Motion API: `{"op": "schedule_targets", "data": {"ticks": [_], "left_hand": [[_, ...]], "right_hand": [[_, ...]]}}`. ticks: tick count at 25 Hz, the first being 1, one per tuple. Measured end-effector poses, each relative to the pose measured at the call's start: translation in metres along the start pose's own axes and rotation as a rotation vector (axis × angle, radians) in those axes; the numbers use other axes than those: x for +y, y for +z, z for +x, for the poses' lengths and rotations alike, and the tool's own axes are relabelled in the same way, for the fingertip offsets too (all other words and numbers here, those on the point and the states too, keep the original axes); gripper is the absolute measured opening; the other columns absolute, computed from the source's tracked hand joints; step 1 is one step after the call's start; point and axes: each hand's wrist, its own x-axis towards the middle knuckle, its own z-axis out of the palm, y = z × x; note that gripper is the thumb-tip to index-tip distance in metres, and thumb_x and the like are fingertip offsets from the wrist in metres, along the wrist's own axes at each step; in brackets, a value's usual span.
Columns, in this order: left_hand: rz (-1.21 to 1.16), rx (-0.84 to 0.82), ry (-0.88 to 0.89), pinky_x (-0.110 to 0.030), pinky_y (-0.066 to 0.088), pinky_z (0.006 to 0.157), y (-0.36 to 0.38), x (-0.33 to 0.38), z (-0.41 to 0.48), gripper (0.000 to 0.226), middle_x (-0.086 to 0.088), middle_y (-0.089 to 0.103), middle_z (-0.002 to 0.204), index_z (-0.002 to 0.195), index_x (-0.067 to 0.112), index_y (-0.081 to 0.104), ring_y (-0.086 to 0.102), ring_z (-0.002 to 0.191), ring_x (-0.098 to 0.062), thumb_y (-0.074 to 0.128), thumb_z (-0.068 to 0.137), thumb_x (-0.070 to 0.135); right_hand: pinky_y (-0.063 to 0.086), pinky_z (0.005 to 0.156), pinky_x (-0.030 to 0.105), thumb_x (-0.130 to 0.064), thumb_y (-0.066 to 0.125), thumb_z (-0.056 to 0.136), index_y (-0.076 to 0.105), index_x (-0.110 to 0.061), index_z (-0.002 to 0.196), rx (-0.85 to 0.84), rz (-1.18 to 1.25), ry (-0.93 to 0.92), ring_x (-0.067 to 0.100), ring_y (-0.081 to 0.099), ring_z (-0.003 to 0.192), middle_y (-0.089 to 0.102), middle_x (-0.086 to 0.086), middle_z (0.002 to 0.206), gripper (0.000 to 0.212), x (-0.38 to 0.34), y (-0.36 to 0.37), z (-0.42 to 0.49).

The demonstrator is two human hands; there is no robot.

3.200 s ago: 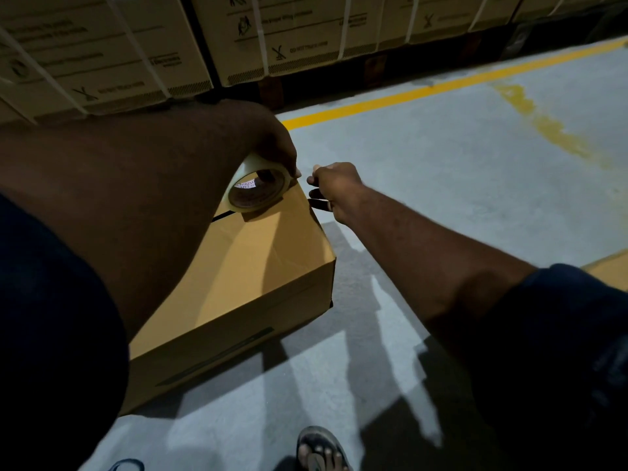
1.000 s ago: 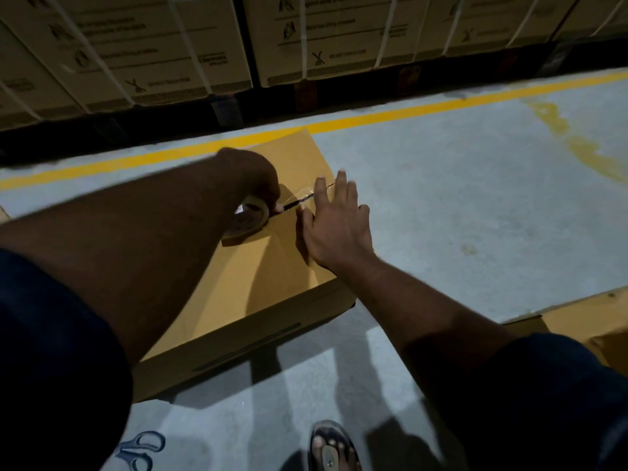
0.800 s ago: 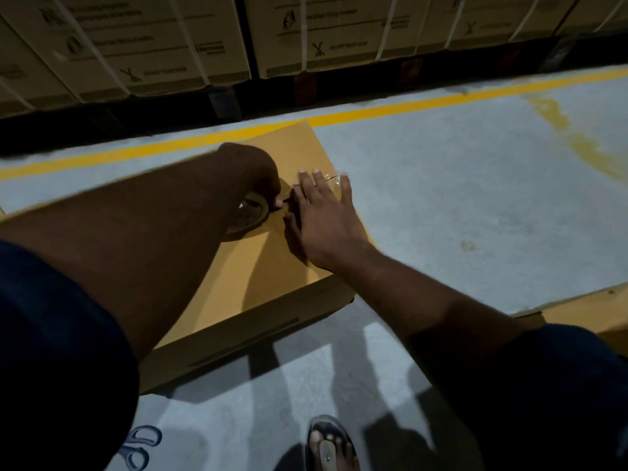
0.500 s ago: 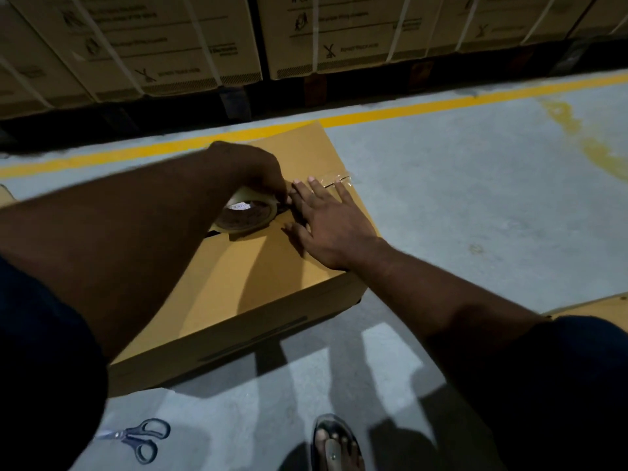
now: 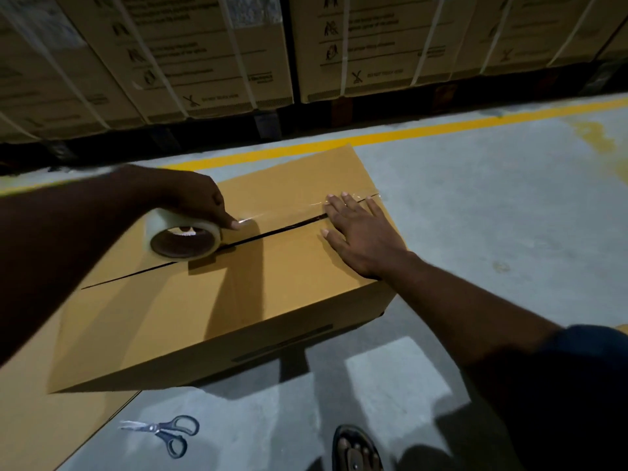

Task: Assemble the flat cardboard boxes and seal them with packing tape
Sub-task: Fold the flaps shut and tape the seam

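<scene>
My left hand (image 5: 195, 198) is gripping the roll of clear packing tape (image 5: 185, 241), fingers curled over its rim. The roll is standing on the centre seam (image 5: 272, 233) of the closed brown cardboard box (image 5: 238, 307). My right hand (image 5: 362, 232) is lying flat, fingers straight, pressing the clear tape strip (image 5: 285, 215) down at the box's right end. The box is sitting on the grey concrete floor (image 5: 475, 232), and dark-handled scissors (image 5: 163, 433) are lying near its front edge.

The left forearm (image 5: 85, 239) hides part of the box (image 5: 272, 287)
</scene>
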Motion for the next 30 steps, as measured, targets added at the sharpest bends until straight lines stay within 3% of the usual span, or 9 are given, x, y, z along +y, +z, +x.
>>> {"op": "schedule_targets", "data": {"ticks": [3,6,9,13,17,20,25,30], "left_hand": [[0.026,-0.023,-0.094,-0.026,0.049,0.061,0.024,0.008,0.026,0.049,-0.006,0.071,0.076,0.081,0.008,0.075,0.064,0.066,-0.018,0.078,0.076,0.057],[0.072,0.003,-0.131,-0.032,0.054,0.084,0.035,0.017,0.046,0.046,-0.003,0.071,0.075,0.068,0.014,0.072,0.066,0.076,-0.021,0.085,0.066,0.058],[0.168,-0.017,-0.151,-0.04,0.052,0.097,0.037,0.027,0.052,0.051,-0.005,0.071,0.09,0.079,0.015,0.071,0.067,0.095,-0.026,0.082,0.068,0.063],[0.169,-0.042,-0.161,-0.038,0.05,0.096,0.038,0.027,0.057,0.054,-0.008,0.071,0.098,0.089,0.011,0.072,0.066,0.098,-0.027,0.079,0.072,0.062],[0.15,0.004,-0.155,-0.033,0.049,0.084,0.041,0.025,0.059,0.043,-0.005,0.067,0.082,0.076,0.014,0.068,0.062,0.081,-0.024,0.08,0.075,0.055],[0.144,0.031,-0.092,-0.033,0.048,0.076,0.041,0.019,0.056,0.035,-0.003,0.064,0.075,0.08,0.014,0.07,0.058,0.069,-0.02,0.077,0.08,0.048],[-0.03,0.051,0.115,-0.034,0.045,0.085,0.037,-0.024,0.017,0.048,0.001,0.064,0.108,0.105,0.023,0.07,0.059,0.1,-0.021,0.064,0.083,0.065],[-0.016,0.053,0.054,-0.03,0.044,0.075,0.04,-0.115,-0.039,0.063,0.011,0.069,0.095,0.089,0.035,0.074,0.062,0.089,-0.009,0.062,0.054,0.086]], "right_hand": [[0.002,0.125,0.047,-0.055,0.018,0.105,0.015,-0.025,0.16,0.01,-0.015,-0.008,0.016,0.002,0.155,0.01,-0.004,0.168,0.063,0.001,0.001,0.001],[0.003,0.124,0.052,-0.058,0.017,0.103,0.015,-0.029,0.16,-0.01,-0.072,-0.012,0.019,0.001,0.155,0.008,-0.002,0.169,0.064,-0.001,0.001,0.002],[0.0,0.122,0.056,-0.058,0.019,0.103,0.01,-0.024,0.161,-0.018,-0.083,0.085,0.025,-0.005,0.155,0.0,0.003,0.169,0.068,-0.02,0.009,-0.001],[-0.004,0.122,0.058,-0.06,0.016,0.101,0.004,-0.007,0.16,-0.052,-0.094,0.12,0.029,-0.009,0.155,-0.006,0.014,0.168,0.08,-0.064,0.023,0.006],[-0.002,0.124,0.052,-0.06,0.02,0.103,0.003,-0.007,0.16,-0.112,-0.003,-0.108,0.027,-0.01,0.154,-0.006,0.013,0.168,0.08,-0.108,0.032,0.029],[-0.003,0.124,0.049,-0.062,0.017,0.102,0.001,-0.011,0.16,-0.135,0.023,-0.157,0.024,-0.013,0.154,-0.008,0.01,0.168,0.079,-0.125,0.041,0.036],[-0.002,0.125,0.047,-0.065,0.015,0.101,0.0,-0.012,0.161,-0.129,0.027,-0.113,0.019,-0.012,0.154,-0.01,0.006,0.168,0.081,-0.124,0.042,0.035],[-0.002,0.125,0.046,-0.063,0.013,0.102,-0.004,-0.013,0.16,-0.152,0.029,-0.111,0.017,-0.014,0.154,-0.013,0.004,0.168,0.08,-0.124,0.037,0.033]]}}
